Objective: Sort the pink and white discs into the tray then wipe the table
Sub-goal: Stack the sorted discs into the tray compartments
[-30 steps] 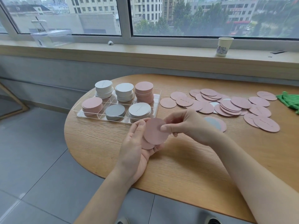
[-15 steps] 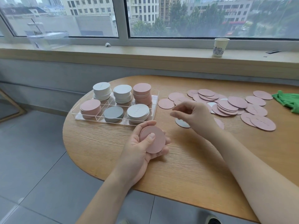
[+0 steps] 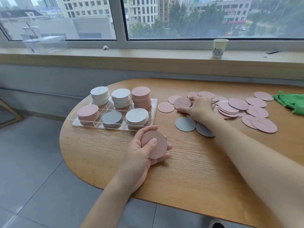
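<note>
Head view shows our right hand (image 3: 199,107) has moved from our left hand's (image 3: 144,155) clasped thin pink disc stack (image 3: 153,144) (collecting continues) to pinch a loose pink cardboard disc (image 3: 182,102) on the round wooden table (image 3: 189,170).

Upper-floor office: window (image 3: 197,17) over city blocks, paper cup (image 3: 219,48)

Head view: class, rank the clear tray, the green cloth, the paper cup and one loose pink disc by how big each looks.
1. Clear tray
2. Green cloth, though partly cut off by the frame
3. Loose pink disc
4. Paper cup, farther away, so its true size against the disc is unsure
</note>
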